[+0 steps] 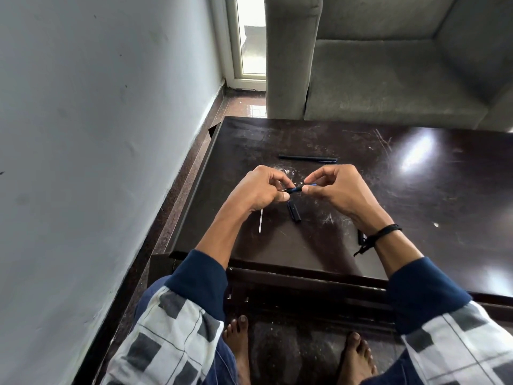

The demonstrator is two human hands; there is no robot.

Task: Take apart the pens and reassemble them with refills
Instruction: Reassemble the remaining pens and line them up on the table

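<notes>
Above the dark table [402, 195] my left hand [258, 190] and my right hand [336, 190] both pinch a short black and blue pen part [295, 189] held level between them. A thin pale refill [260, 220] sticks out below my left hand and slants down toward the tabletop. A black pen cap [294, 212] lies on the table just under my hands. One whole black pen [308, 158] lies farther back. Another dark pen piece [361, 237] shows partly behind my right wrist.
A grey sofa [388, 79] stands behind the table. A white wall [97, 134] runs close along the left. My bare feet [238, 345] rest on the floor under the table's front edge.
</notes>
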